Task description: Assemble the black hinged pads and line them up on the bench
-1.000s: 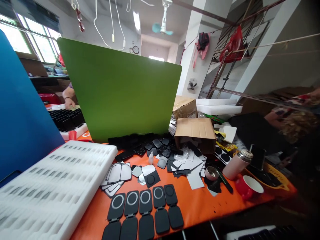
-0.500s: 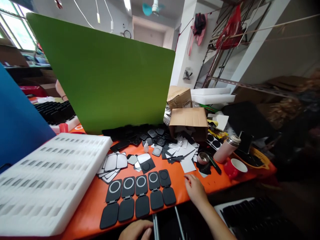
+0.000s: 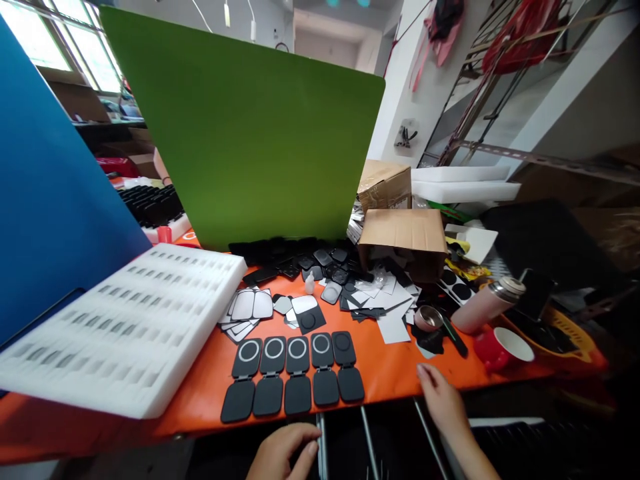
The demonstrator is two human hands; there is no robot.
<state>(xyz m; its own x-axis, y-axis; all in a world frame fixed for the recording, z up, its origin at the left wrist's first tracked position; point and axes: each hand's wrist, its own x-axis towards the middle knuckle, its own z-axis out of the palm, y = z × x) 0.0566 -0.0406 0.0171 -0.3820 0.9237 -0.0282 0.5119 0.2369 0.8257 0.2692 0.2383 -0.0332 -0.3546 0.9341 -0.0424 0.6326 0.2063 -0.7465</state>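
Five black folding pads [image 3: 298,355] lie opened out in a row on the orange tabletop [image 3: 380,373]; four show white rings on their upper halves, while the rightmost has a dark circle. My left hand [image 3: 287,450] is below the row at the table's front edge, beside a metal rail [image 3: 322,447], thumb and fingers apart and nothing visible between them. To the right of the row, my right hand [image 3: 443,397] hovers at the table edge with its fingers loosely bent and apart, holding nothing that I can see.
A white foam tray [image 3: 200,333] with slots fills the left side. Behind stand green [image 3: 260,147] and blue [image 3: 55,147] boards. Paper scraps [image 3: 395,307], a cardboard box [image 3: 404,230], a pink flask [image 3: 487,307] and a red mug [image 3: 505,350] lie towards the right.
The view has shifted, with the table items appearing further right. More of my left hand shows. My right hand appears further right, near the table edge.
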